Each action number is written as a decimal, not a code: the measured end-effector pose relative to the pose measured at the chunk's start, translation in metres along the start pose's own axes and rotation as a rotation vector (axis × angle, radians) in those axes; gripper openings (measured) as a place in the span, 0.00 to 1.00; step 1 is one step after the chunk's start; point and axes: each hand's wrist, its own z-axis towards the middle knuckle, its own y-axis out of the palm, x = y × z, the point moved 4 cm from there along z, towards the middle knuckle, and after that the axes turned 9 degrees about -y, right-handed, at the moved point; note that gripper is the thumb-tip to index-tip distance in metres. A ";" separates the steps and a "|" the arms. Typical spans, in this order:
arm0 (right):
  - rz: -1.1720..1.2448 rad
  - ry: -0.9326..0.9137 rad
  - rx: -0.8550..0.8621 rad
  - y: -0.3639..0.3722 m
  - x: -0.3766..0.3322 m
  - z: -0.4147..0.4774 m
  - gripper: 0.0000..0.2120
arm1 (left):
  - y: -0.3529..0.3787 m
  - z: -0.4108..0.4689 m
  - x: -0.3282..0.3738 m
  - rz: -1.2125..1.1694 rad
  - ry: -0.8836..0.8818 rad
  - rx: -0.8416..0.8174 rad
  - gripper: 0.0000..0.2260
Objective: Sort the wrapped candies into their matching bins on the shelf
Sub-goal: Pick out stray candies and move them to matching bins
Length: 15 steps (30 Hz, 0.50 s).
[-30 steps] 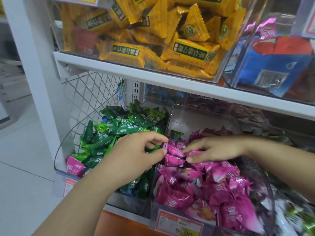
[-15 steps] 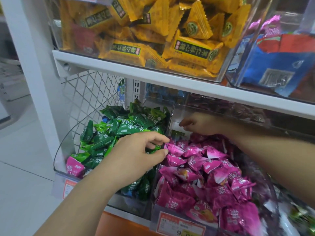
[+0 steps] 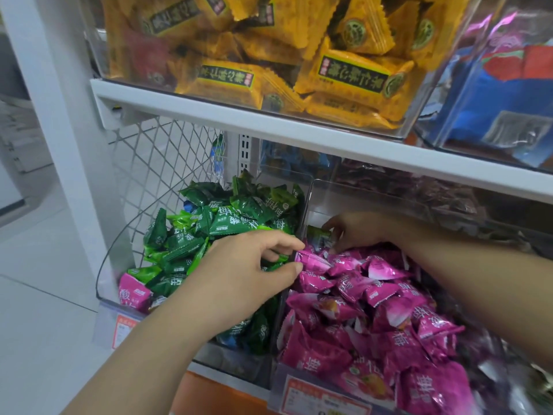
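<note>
Your left hand pinches a crinkly pink candy at the divider, by the edge of the pink bin. Your right hand curls at a glossy green candy stranded at that bin's back, though whether it grips is unclear. Sorting looks partly done: a stray pink candy, a pillow-shaped foil packet, lies in the green bin.

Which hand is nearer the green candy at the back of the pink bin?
Right. The right hand is at the green candy, fingers pinching its right edge; the left hand is nearer the camera and leftward, pinching a pink candy.
</note>
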 end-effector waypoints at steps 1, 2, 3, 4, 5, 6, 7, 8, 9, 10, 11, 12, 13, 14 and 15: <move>0.000 -0.016 0.005 0.000 -0.001 0.000 0.30 | 0.000 0.000 0.000 0.000 -0.002 0.002 0.10; -0.004 -0.038 0.011 0.000 -0.002 -0.001 0.26 | 0.000 0.000 0.000 -0.002 -0.005 0.003 0.10; -0.006 -0.066 0.022 -0.001 -0.002 -0.002 0.21 | 0.000 0.000 0.000 -0.004 -0.008 0.003 0.10; 0.005 -0.090 0.041 -0.001 -0.003 -0.002 0.16 | 0.000 0.001 0.000 -0.007 -0.009 0.003 0.10; 0.033 -0.107 0.069 -0.001 -0.002 -0.004 0.12 | 0.000 0.000 0.000 -0.010 -0.011 0.002 0.10; 0.071 -0.118 0.107 -0.003 -0.001 -0.006 0.08 | 0.000 0.000 0.000 -0.014 -0.012 0.001 0.10; 0.107 -0.126 0.154 -0.005 0.001 -0.008 0.06 | -0.001 0.000 0.000 -0.017 -0.013 -0.001 0.10; 0.136 -0.132 0.209 -0.008 0.002 -0.011 0.04 | -0.001 0.000 0.000 -0.020 -0.013 -0.001 0.10; 0.158 -0.141 0.271 -0.013 0.003 -0.015 0.03 | -0.001 0.000 0.000 -0.022 -0.011 0.001 0.10; 0.178 -0.157 0.336 -0.019 0.003 -0.020 0.02 | -0.001 0.000 0.000 -0.019 -0.008 0.004 0.10; 0.201 -0.180 0.396 -0.025 0.001 -0.026 0.02 | -0.001 0.000 0.001 -0.013 -0.003 0.007 0.10; 0.223 -0.209 0.450 -0.031 -0.003 -0.033 0.02 | -0.001 -0.001 0.002 -0.006 0.001 0.012 0.10; 0.246 -0.237 0.499 -0.036 -0.008 -0.042 0.02 | 0.000 -0.001 0.002 0.006 0.005 0.019 0.10; 0.276 -0.258 0.548 -0.040 -0.013 -0.050 0.03 | 0.000 -0.001 0.003 0.018 0.012 0.030 0.09; 0.315 -0.270 0.593 -0.043 -0.017 -0.058 0.03 | 0.000 -0.001 0.004 0.026 0.025 0.048 0.09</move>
